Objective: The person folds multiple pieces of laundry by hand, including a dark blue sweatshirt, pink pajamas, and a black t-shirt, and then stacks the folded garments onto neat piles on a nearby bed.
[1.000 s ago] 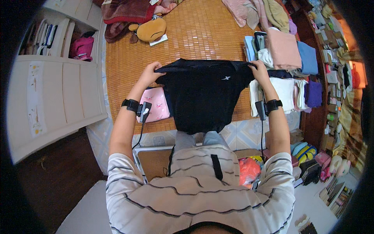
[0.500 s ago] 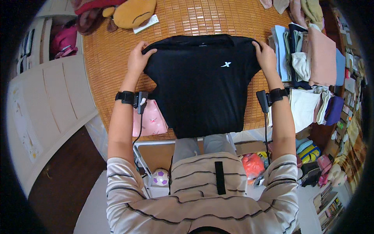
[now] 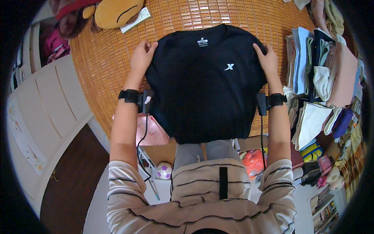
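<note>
A black T-shirt (image 3: 202,85) with a small white chest mark lies spread front up before me, its neck toward the far side and its hem at the near table edge. A white label shows inside the neckline. At the shirt's left shoulder, my left hand (image 3: 142,58) is closed, its fingertips at the cloth's edge. My right hand (image 3: 268,62) pinches the right shoulder, thumb on top of the fabric. Partly under the shirt's left side is a folded pink cloth (image 3: 152,130) with a small print.
A brown bamboo mat (image 3: 105,70) covers the table. Stacks of folded clothes (image 3: 304,62) stand along the right, with white folded cloth (image 3: 311,123) nearer. A yellow plush toy (image 3: 117,13) and a white card (image 3: 136,20) lie far left. Below is a ball (image 3: 164,171).
The shirt's upper edge, bunched before, is now laid out, so the neckline and its label show. Both hands remain at the shoulders. The whole view has shifted slightly.
</note>
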Demonstrator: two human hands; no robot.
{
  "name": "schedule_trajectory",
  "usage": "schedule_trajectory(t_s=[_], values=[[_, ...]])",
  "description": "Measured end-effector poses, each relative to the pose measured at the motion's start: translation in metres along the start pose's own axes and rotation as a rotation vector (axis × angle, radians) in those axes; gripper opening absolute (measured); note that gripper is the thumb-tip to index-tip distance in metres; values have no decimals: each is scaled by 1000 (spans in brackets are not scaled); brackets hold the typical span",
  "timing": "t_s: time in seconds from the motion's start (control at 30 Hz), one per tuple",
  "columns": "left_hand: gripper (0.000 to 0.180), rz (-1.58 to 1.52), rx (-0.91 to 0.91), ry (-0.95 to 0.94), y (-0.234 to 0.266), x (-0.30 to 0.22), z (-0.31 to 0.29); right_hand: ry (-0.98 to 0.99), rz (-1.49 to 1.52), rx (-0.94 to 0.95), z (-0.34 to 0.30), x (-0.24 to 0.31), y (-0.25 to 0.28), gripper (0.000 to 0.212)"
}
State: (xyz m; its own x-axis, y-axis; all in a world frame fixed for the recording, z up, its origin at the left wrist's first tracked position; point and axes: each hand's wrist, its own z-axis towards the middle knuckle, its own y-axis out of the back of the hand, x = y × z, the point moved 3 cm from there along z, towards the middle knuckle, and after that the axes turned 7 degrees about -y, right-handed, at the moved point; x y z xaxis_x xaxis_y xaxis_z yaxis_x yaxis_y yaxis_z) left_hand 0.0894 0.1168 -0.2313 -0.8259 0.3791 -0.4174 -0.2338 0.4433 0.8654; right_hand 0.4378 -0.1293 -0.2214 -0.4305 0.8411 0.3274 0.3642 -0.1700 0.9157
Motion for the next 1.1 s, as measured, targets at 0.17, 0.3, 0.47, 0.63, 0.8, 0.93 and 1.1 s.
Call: schedule_trajectory(t_s=[0.17, 0.3, 0.47, 0.63, 0.8, 0.93, 1.1], values=[[56, -412, 131, 271, 2, 44, -26, -60, 338, 327, -7, -52, -1, 43], [56, -516, 496, 465, -2, 77, -55, -126, 602, 571, -25, -76, 5, 26], [41, -762, 608, 267, 12, 33, -90, -124, 787, 527, -36, -78, 18, 21], [28, -989, 386, 336, 22, 26, -82, -121, 761, 369, -25, -89, 27, 18], [25, -822, 378, 148, 19, 38, -82, -28, 241, 193, -20, -70, 39, 37], [38, -26, 410, 62, 21, 46, -72, -170, -164, 297, -24, -63, 52, 63], [46, 285, 497, -186, 35, 43, -81, -158, 158, 662, -27, -101, 50, 46]])
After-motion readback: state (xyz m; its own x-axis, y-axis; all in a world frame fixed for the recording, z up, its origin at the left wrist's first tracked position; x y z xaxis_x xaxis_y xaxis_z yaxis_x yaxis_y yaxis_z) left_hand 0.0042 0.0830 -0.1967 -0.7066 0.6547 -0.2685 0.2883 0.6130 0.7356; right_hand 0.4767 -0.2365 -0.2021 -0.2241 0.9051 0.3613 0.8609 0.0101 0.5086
